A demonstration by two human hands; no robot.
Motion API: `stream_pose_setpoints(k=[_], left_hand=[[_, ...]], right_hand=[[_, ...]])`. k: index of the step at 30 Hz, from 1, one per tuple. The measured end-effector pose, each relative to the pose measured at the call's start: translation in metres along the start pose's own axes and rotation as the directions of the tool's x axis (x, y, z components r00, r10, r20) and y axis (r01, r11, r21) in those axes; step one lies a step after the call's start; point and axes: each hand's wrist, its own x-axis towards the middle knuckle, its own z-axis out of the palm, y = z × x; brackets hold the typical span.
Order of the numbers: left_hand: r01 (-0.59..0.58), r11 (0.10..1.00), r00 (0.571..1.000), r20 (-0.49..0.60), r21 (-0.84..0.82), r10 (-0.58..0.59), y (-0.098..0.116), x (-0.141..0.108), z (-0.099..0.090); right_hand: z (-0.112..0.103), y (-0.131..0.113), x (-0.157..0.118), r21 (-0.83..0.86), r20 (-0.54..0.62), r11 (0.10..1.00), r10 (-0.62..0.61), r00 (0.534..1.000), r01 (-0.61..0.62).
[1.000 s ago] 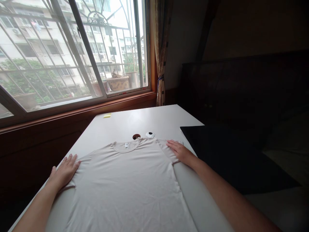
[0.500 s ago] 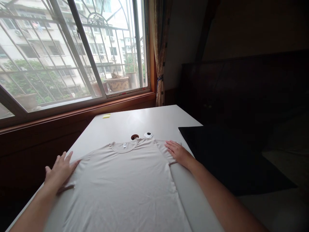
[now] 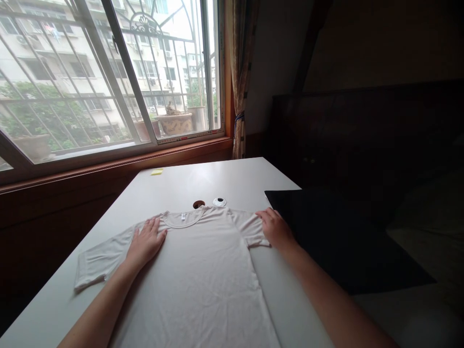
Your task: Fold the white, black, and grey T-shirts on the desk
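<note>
Open tabletop (image 3: pixel 217 176) beyond the shirt (image 3: pixel 195 270)

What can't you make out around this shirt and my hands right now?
All in the head view:
- Hem of the shirt: cut off by the bottom edge.
- Any print on the neck label: too small.
- Fabric under the left hand: covered by it.
- Whether the right hand pinches the sleeve: thumb hidden behind the hand.
</note>
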Motion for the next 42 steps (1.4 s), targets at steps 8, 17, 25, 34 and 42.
stream_pose_setpoints(k=[8,17,25,34,42], left_hand=[[0.043,0.999,0.999,0.027,0.026,-0.044,-0.040,0.010,-0.001],[0.067,0.998,0.998,-0.003,0.010,-0.066,-0.053,0.012,0.003],[0.065,0.998,0.998,-0.006,0.014,-0.065,-0.053,0.010,0.002],[0.073,0.997,0.997,-0.007,0.006,-0.073,-0.052,0.010,0.002],[0.072,0.997,0.997,0.011,0.009,-0.072,-0.052,0.010,0.001]], right_hand=[[-0.013,0.002,-0.004,0.114,0.239,0.980,0.132,0.962,-0.163],[-0.014,-0.003,-0.012,0.384,0.515,0.823,0.185,0.837,-0.418],[-0.011,-0.015,-0.012,0.529,0.478,0.732,0.161,0.864,-0.429],[-0.011,-0.015,-0.013,0.579,0.623,0.600,0.111,0.774,-0.552],[-0.014,0.004,-0.007,0.606,0.666,0.531,0.069,0.743,-0.592]])
